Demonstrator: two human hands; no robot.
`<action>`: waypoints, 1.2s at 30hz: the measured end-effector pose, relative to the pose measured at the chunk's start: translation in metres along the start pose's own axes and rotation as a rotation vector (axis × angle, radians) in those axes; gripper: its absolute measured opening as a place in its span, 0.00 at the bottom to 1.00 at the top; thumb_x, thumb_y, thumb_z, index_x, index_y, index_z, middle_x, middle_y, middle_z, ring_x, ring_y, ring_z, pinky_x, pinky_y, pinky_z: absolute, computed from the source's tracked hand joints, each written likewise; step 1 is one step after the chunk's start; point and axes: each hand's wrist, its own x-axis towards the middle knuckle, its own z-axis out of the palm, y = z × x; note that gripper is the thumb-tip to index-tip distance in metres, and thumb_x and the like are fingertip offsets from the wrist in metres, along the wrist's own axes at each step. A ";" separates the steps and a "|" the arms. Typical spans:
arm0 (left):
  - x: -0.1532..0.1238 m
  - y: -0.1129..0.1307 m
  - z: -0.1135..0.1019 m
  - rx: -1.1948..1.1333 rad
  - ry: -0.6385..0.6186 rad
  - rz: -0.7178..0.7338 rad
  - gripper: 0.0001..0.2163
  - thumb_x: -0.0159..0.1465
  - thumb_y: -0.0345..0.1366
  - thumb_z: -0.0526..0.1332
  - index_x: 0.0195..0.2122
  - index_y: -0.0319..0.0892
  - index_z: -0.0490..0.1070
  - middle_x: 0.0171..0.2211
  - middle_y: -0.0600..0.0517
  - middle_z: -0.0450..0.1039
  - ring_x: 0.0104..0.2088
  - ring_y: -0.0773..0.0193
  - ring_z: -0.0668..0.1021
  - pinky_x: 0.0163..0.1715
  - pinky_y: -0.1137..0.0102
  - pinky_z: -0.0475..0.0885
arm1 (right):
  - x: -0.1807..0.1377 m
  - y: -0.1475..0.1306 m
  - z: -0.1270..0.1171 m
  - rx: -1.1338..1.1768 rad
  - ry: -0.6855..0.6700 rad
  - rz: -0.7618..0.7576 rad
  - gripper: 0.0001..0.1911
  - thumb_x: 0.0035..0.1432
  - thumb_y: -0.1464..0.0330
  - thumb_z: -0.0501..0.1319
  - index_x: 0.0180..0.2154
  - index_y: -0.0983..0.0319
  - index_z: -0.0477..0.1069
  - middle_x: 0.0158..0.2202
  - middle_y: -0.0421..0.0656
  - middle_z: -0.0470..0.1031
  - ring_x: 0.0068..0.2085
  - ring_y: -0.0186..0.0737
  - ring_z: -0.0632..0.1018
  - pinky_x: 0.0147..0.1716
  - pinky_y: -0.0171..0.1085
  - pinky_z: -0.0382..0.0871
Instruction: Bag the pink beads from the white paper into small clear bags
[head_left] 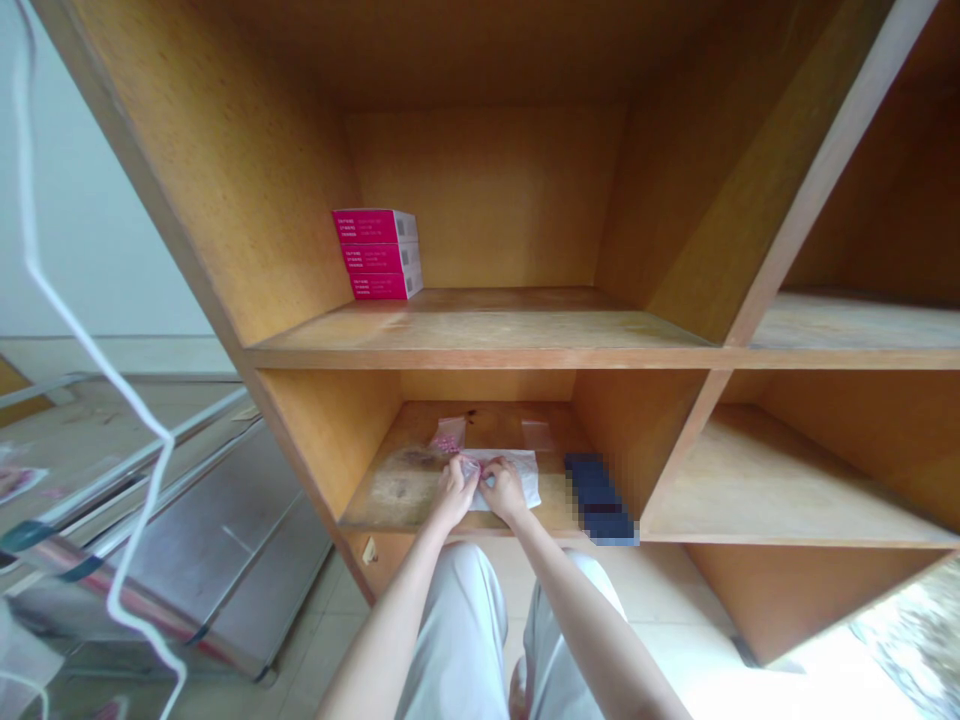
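Observation:
On the lower shelf, my left hand (pixel 454 492) and my right hand (pixel 504 490) are close together, fingers closed in a pinch. Between them is what looks like a small clear plastic bag (pixel 471 468) with a bit of pink, partly hidden by the fingers. Beneath both hands lies a white sheet (pixel 528 484). A clear bag of small pink pieces (pixel 448 438) rests just beyond my left hand. Behind the sheet, to the right, lies a flat clear bag (pixel 536 434).
Three stacked pink boxes (pixel 375 256) stand on the upper shelf (pixel 510 325). A dark blurred object (pixel 600 500) lies to the right on the lower shelf (pixel 382 490). A metal cart (pixel 217 510) stands left of the cabinet, and a white cable (pixel 90 340) hangs in front.

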 end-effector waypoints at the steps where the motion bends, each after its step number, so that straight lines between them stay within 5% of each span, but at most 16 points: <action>1: 0.000 0.001 -0.001 0.002 -0.003 0.003 0.14 0.60 0.42 0.49 0.44 0.40 0.57 0.42 0.45 0.66 0.45 0.60 0.69 0.46 0.63 0.63 | 0.000 0.001 0.000 0.029 0.011 0.003 0.03 0.44 0.73 0.58 0.23 0.62 0.69 0.29 0.44 0.70 0.35 0.40 0.70 0.38 0.36 0.62; 8: -0.002 0.010 -0.008 0.061 -0.079 0.053 0.14 0.57 0.34 0.52 0.45 0.43 0.59 0.42 0.49 0.67 0.44 0.58 0.69 0.45 0.63 0.63 | 0.002 0.004 -0.005 0.302 0.131 0.064 0.04 0.48 0.70 0.55 0.26 0.62 0.68 0.29 0.43 0.70 0.34 0.39 0.71 0.36 0.36 0.64; 19: -0.003 0.014 -0.010 0.097 -0.090 0.112 0.16 0.54 0.30 0.54 0.45 0.44 0.61 0.43 0.50 0.68 0.43 0.58 0.68 0.44 0.63 0.63 | 0.004 -0.001 -0.011 0.434 0.034 0.012 0.13 0.55 0.65 0.52 0.27 0.61 0.73 0.34 0.44 0.73 0.40 0.40 0.71 0.43 0.38 0.62; 24: -0.003 0.009 -0.007 0.077 -0.048 0.078 0.13 0.58 0.36 0.52 0.44 0.41 0.59 0.42 0.48 0.68 0.44 0.59 0.69 0.45 0.63 0.63 | 0.004 0.006 -0.007 0.404 0.109 0.160 0.12 0.54 0.69 0.49 0.35 0.62 0.70 0.35 0.44 0.72 0.39 0.40 0.72 0.42 0.38 0.64; 36: -0.003 0.008 -0.005 0.074 -0.050 0.044 0.12 0.60 0.40 0.50 0.43 0.41 0.57 0.40 0.47 0.66 0.44 0.58 0.69 0.45 0.62 0.64 | 0.003 0.006 0.003 0.137 0.032 0.003 0.09 0.46 0.75 0.56 0.27 0.62 0.74 0.34 0.48 0.71 0.39 0.45 0.71 0.43 0.41 0.63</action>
